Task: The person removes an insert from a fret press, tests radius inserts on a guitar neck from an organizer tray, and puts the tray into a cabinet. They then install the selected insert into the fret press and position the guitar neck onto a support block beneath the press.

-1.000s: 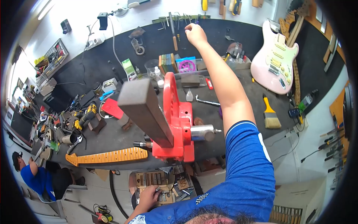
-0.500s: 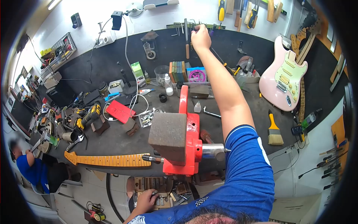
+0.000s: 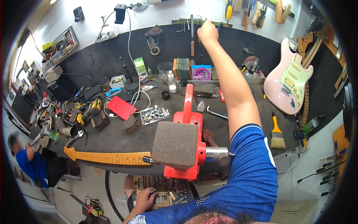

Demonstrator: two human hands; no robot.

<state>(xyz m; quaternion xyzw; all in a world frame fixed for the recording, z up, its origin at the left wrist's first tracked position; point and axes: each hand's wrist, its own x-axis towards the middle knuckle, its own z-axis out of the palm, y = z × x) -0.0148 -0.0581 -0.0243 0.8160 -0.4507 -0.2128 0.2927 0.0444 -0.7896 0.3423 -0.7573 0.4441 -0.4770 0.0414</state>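
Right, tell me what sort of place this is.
Most likely a guitar repair workshop: a pink guitar body stands by the bench, a loose guitar neck lies on it, and there is a red vise.

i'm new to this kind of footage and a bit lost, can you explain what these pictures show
There is no robot: one camera on a person's head looks down at their bare hands, and every picture comes from it. The right hand is raised to the tool rack on the wall; I cannot tell if it grips anything. The left hand, low down, seems to pinch a small piece. On the dark bench are a red vise, a guitar neck, a brush and a pink guitar body. Another person sits at left.
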